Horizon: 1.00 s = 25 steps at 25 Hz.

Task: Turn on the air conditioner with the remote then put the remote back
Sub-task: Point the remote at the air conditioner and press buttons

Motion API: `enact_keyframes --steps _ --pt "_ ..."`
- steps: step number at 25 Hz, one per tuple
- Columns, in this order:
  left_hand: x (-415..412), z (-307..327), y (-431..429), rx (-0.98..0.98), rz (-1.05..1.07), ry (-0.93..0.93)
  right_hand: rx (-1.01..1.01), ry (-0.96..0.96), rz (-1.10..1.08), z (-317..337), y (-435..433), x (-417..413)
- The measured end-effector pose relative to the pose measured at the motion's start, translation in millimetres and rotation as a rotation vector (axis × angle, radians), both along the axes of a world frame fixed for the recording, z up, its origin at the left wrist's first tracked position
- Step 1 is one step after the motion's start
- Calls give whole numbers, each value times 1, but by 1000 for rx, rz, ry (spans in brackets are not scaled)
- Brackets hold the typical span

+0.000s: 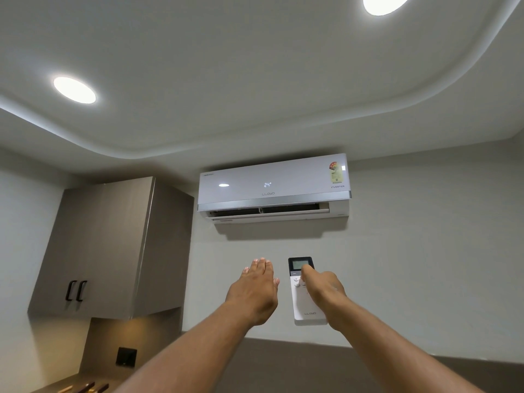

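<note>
The slim white plastic remote with a dark screen at its top [304, 290] is upright in the right hand [326, 293], below the white wall-mounted air conditioner [273, 188]. The right hand grips the remote along its right edge, with the thumb [307, 275] laid across the upper buttons just under the screen. The left hand [255, 287] is held flat and open, fingers together and extended, just beside the remote on its left and not touching it. Both arms are raised toward the wall.

The air conditioner shows "24" on its front panel, and its lower flap is open.

Count of items:
- One remote.
- One air conditioner.
- Two hands.
- Two round recessed ceiling lights, one at the left [74, 90] and one at the top right edge [382, 4].
- One grey-brown wall cabinet [107, 245] with two black handles [76, 290].
</note>
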<state>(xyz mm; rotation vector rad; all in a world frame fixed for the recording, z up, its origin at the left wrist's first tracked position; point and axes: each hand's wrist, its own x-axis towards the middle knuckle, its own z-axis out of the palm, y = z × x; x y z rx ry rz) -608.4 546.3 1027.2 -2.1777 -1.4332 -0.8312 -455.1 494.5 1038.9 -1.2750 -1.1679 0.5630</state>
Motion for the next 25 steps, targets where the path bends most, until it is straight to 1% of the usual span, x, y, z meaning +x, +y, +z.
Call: enact_keyframes --steps 25 --pt "-15 -6 -7 -12 11 0 -9 -5 11 -1 -3 -8"
